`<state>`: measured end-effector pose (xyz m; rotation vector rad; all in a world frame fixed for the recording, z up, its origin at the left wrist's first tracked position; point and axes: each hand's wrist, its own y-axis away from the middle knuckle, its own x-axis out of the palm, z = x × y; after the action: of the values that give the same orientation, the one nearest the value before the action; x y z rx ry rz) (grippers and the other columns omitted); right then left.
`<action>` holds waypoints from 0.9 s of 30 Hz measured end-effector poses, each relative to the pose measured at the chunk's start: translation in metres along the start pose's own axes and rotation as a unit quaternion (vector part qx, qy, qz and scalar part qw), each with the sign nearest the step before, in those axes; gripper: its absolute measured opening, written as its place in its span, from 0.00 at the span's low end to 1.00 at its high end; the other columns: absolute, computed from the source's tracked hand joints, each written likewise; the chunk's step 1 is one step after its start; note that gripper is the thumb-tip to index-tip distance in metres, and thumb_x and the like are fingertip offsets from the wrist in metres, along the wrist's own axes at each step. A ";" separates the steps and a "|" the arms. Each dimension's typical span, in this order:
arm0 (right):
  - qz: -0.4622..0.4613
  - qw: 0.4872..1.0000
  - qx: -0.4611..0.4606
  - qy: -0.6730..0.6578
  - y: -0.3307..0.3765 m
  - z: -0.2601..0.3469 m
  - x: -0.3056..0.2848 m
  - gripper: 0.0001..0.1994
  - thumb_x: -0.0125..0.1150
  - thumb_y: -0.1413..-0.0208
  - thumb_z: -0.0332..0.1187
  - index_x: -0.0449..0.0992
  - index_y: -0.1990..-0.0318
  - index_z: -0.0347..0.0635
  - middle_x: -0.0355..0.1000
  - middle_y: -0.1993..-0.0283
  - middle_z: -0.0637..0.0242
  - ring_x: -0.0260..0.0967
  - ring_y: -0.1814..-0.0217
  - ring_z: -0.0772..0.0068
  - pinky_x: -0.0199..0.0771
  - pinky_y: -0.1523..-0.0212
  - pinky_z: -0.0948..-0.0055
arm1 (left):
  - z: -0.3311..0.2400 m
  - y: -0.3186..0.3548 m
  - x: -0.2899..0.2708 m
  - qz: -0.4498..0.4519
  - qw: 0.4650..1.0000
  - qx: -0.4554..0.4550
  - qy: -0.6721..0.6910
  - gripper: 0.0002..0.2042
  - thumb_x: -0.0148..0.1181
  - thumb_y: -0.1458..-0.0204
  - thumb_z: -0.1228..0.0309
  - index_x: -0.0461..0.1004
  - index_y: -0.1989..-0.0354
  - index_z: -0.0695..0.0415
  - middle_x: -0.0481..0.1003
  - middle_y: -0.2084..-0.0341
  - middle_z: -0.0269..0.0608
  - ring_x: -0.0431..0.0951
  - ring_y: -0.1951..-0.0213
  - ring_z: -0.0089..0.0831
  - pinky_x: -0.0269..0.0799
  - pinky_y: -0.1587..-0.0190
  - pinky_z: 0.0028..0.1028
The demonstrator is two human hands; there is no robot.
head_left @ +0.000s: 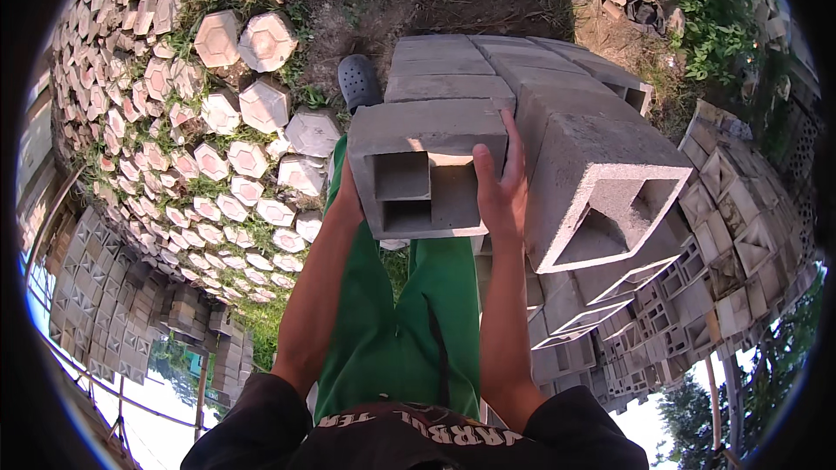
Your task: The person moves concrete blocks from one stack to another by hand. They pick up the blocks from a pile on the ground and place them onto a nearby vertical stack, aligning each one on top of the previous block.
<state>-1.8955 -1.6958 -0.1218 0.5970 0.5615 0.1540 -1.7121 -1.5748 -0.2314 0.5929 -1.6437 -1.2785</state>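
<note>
A grey hollow concrete block point(427, 135) with square openings in its near face is held between both hands at chest height. My left hand point(348, 200) presses its left side, mostly hidden behind the block. My right hand point(501, 187) lies flat against its right side, fingers pointing up. The block sits level with the top of a stack of like blocks point(540, 96) just to its right and behind it.
Hexagonal paving stones point(218, 122) lie spread over grassy ground to the left. More stacked hollow blocks point(723, 235) stand at the right and further stacks point(113, 313) at the lower left. My green trousers point(409, 331) and a dark shoe point(359, 80) show below the block.
</note>
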 end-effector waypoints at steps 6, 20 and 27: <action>-0.074 0.994 -0.002 0.080 0.121 -0.036 0.005 0.29 0.60 0.47 0.33 0.58 0.40 0.32 0.61 0.39 0.51 0.61 0.38 0.54 0.63 0.41 0.62 | -0.025 -0.033 0.003 0.015 1.000 0.005 -0.013 0.35 0.41 0.44 0.39 0.60 0.38 0.55 0.68 0.47 0.43 0.70 0.48 0.35 0.65 0.44 0.35; -0.088 0.737 0.371 -0.557 0.096 -0.086 0.031 0.22 0.63 0.46 0.31 0.65 0.46 0.32 0.66 0.47 0.58 0.65 0.43 0.60 0.67 0.42 0.51 | -0.037 -0.056 0.025 0.229 0.960 -0.074 0.144 0.39 0.46 0.46 0.40 0.52 0.33 0.55 0.63 0.42 0.40 0.65 0.45 0.32 0.60 0.41 0.32; -0.086 0.731 0.367 -0.568 0.098 -0.081 0.027 0.20 0.62 0.47 0.28 0.67 0.48 0.32 0.68 0.48 0.58 0.66 0.44 0.58 0.68 0.43 0.51 | -0.036 -0.067 0.020 -0.029 1.000 0.005 -0.010 0.38 0.47 0.46 0.40 0.51 0.33 0.52 0.62 0.43 0.38 0.66 0.47 0.31 0.62 0.43 0.32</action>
<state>-1.9142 -1.5678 -0.1335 1.2509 -0.5907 -0.6381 -1.7001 -1.6308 -0.2858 0.6406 -1.6607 -1.3231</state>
